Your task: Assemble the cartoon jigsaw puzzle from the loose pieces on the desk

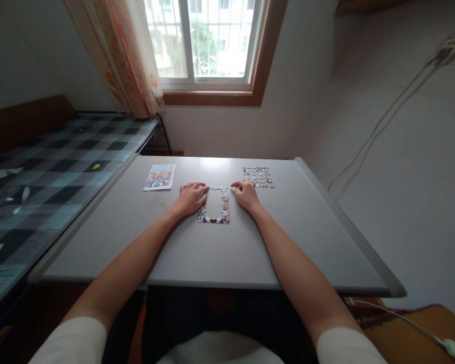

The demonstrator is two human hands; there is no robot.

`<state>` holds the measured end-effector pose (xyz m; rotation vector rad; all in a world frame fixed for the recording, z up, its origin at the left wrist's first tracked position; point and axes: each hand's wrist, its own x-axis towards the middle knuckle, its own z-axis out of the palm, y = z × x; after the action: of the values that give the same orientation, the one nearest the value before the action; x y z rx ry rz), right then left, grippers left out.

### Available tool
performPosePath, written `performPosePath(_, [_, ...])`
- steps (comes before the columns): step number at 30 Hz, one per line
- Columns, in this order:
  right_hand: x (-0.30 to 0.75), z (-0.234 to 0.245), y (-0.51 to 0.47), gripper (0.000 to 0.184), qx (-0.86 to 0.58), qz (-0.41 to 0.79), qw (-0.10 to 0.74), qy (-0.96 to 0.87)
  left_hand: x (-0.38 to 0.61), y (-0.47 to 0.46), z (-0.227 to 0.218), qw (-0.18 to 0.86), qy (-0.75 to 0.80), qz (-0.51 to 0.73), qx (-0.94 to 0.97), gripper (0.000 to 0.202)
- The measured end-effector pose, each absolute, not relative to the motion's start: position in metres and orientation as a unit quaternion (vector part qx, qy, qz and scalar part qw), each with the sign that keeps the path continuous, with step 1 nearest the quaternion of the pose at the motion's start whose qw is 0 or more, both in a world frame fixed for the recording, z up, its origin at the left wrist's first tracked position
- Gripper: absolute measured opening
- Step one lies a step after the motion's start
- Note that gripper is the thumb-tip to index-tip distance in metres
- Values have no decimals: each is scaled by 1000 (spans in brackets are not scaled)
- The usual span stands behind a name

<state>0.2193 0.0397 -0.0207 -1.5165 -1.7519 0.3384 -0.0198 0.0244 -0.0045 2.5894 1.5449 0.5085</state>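
On the grey table lies a jigsaw puzzle border (226,205), joined into an upright rectangle with bare tabletop inside it. My left hand (192,197) rests flat over the border's upper left side, fingers stretched out and covering part of that edge. Just right of the border's top right corner is my right hand (245,193). Its thumb and index finger are drawn together in a pinch; whatever is between them is too small to make out. Behind that hand, loose puzzle pieces (258,176) are laid out in rows. A printed picture sheet (160,177) sits to the left.
The table (212,263) has raised rims on its left and right sides. A bed (79,146) with a checked cover stands along the left. Ahead are a window (220,40) and a patterned curtain (125,60). A cable (371,134) hangs on the right wall.
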Motion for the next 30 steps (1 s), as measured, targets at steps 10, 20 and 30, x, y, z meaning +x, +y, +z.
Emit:
performPosePath(10, [219,-20,40,27,-600,133,381,-691,-19,25,-5,45,506,167,845,40])
performPosePath(20, [218,-18,39,27,-601,140,381,-688,-20,25,-5,48,506,166,845,41])
performPosePath(30, [218,-18,38,27,-600,137,382,-690,-20,24,-3,40,504,162,847,40])
